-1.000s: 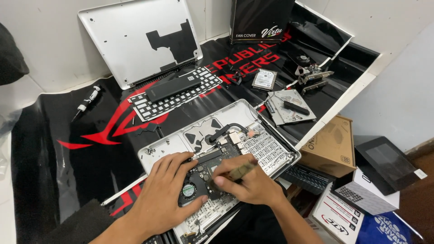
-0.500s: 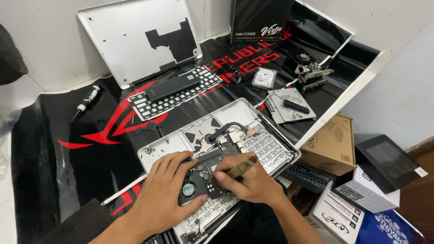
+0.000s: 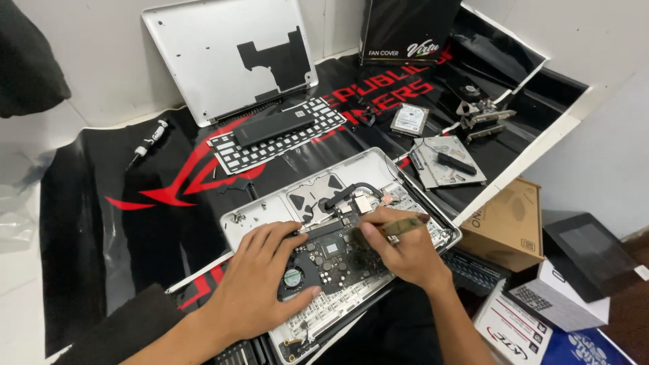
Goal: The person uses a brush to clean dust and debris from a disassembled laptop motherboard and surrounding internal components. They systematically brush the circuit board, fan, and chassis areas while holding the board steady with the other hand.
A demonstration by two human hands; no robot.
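Barely shifted, left hand (image 3: 260,284) rests flat, fingers spread, on the opened silver laptop (image 3: 338,250); right hand (image 3: 399,247) fingers pinch a small tool (image 3: 400,226).

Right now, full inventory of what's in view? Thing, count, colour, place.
Opened laptop chassis: 1, silver, mat centre, under both hands.
Circuit board: 1, dark, inside chassis.
Fan: 1, black, board's left end.
Bottom cover: 1, silver, leaning on wall.
Keyboard panel: 1, white-black, behind chassis; black bar on it.
Hard drive: 1, silver, mat, back right.
Optical drive: 1, silver, right of chassis.
Screwdriver: 1, black-white, mat left.
Cardboard box: 1, brown, right.
Mat: 1, black-red, desk.
Left hand: flat on board.
Right hand: gripping olive-handled tool.
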